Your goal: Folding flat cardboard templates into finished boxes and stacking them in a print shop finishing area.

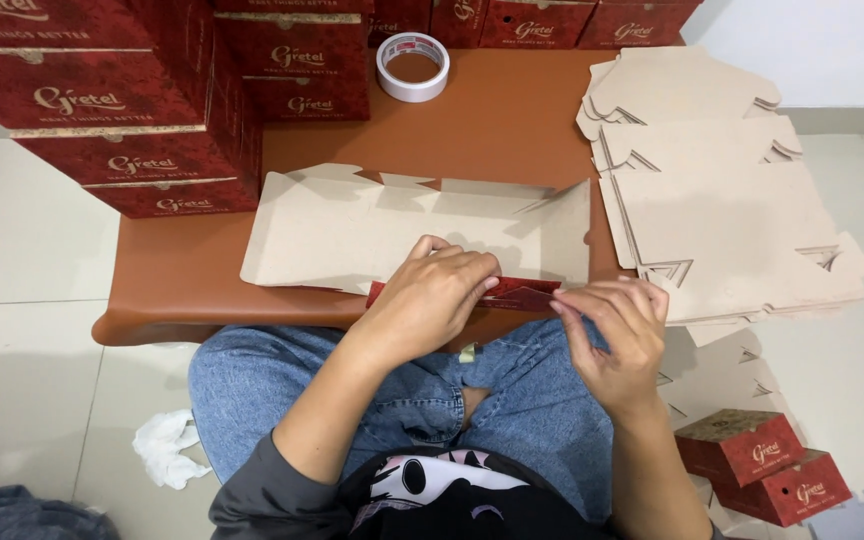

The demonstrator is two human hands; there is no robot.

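A flat die-cut cardboard box blank (372, 225) lies plain side up on a low brown table (512, 120). Its near flap (524, 295) is folded up, showing the dark red printed side. My left hand (430, 300) presses down on that folded edge, fingers curled over it. My right hand (617, 335) pinches the right end of the red flap between thumb and fingers. Both hands work just above my knees in blue jeans.
A stack of unfolded blanks (722, 200) lies at the table's right. Finished red boxes (122, 110) are piled at the back left and along the far edge. A tape roll (413, 67) sits behind. Two small red boxes (762, 465) and a crumpled white tissue (165, 448) are on the floor.
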